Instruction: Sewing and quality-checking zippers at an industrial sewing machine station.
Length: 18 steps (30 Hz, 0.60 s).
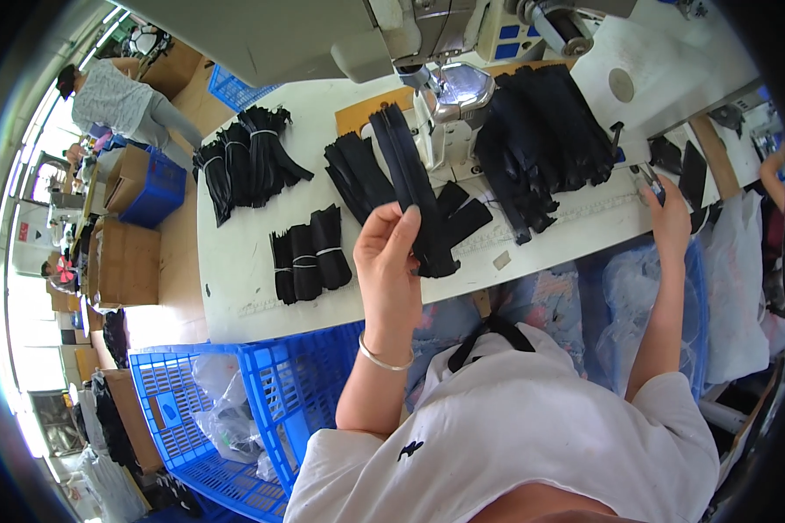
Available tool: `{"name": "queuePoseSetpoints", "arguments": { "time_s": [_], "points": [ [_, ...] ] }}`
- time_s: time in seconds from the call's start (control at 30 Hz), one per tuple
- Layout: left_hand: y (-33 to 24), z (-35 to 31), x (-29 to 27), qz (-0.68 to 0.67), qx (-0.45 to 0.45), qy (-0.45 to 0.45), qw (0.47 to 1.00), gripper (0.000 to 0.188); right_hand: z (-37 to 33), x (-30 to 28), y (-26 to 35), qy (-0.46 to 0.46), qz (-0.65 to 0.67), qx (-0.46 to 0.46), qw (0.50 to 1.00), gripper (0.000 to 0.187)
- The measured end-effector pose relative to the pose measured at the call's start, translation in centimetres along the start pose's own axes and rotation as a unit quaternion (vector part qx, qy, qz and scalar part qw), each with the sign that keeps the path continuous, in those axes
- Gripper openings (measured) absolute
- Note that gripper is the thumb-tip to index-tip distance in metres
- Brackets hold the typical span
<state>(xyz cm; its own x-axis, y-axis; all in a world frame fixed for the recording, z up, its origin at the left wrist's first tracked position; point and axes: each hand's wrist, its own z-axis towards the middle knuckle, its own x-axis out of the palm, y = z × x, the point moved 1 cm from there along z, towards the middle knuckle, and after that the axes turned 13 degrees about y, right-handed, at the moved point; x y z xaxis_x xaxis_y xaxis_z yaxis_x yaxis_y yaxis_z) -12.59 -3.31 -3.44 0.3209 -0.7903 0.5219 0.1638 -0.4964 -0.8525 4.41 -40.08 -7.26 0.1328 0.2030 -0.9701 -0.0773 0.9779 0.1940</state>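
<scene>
My left hand (391,248) pinches a black zipper (403,161) between thumb and fingers, holding it upright over the white sewing table. Its lower end hangs near the table's front edge. At the right side of the table, my right hand (669,218) is closed around small thread snips (651,179), whose metal blades point away from me. Left of the held zipper lies a pile of loose black zippers (358,179). Beyond it stands the sewing machine's metal presser area (458,91). A large stack of black zippers (545,131) lies right of the machine.
Tied black zipper bundles (249,157) lie at the table's left, with smaller rolled bundles (310,253) nearer me. A blue plastic crate (257,410) with clear bags stands below left. Cardboard boxes (124,261) and another person (118,100) are farther left.
</scene>
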Motion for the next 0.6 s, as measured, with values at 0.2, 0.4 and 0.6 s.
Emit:
{"name": "queuePoseSetpoints", "arguments": {
  "time_s": [0.2, 0.4, 0.6],
  "points": [
    [-1.3, 4.1, 2.6, -0.033, 0.011, 0.067, 0.997, 0.005, -0.8, -1.1, 3.3, -0.196, -0.119, -0.096, 0.969, 0.034],
    [-1.4, 5.9, 4.4, -0.021, 0.017, 0.079, 0.996, 0.004, -4.3, -3.4, 16.6, 0.065, 0.412, -0.292, 0.861, 0.014],
    [-1.7, 4.7, 5.4, 0.057, -0.082, 0.145, 0.984, 0.008, -4.3, -5.0, 21.9, 0.246, 0.402, -0.296, 0.831, 0.017]
  ]
}}
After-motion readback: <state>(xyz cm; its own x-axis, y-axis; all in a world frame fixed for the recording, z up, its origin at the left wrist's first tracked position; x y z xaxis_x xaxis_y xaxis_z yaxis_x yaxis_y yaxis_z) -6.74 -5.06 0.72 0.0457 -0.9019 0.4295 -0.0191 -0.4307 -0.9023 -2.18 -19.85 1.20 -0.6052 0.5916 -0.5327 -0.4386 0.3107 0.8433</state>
